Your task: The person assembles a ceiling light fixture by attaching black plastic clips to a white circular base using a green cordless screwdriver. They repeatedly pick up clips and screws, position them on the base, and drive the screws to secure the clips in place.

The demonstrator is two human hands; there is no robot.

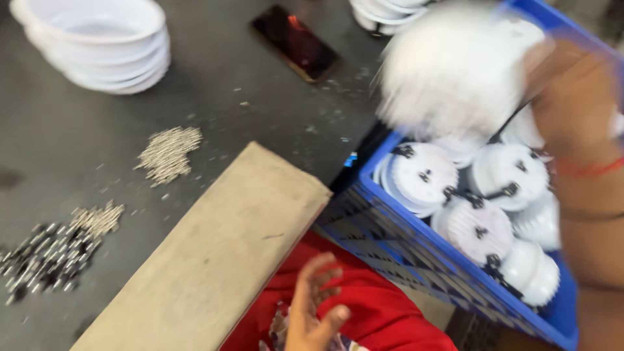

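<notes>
My right hand [569, 91] reaches over the blue crate [390, 240] and grips a white round finned housing [455, 65], blurred by motion, with a black wire hanging from it. A red thread circles that wrist. Below it the crate holds several more white round housings [422, 175] with black clips and wires. My left hand [312, 318] hovers low at the bottom centre above red cloth [383, 312], fingers spread and nothing held in them.
A tan board [221, 253] lies slanted between the crate and the dark table. Two piles of small metal screws [168, 153] [52, 250] lie to the left. Stacked white bowls [97, 42] stand at the far left, a dark phone [296, 42] at the top centre.
</notes>
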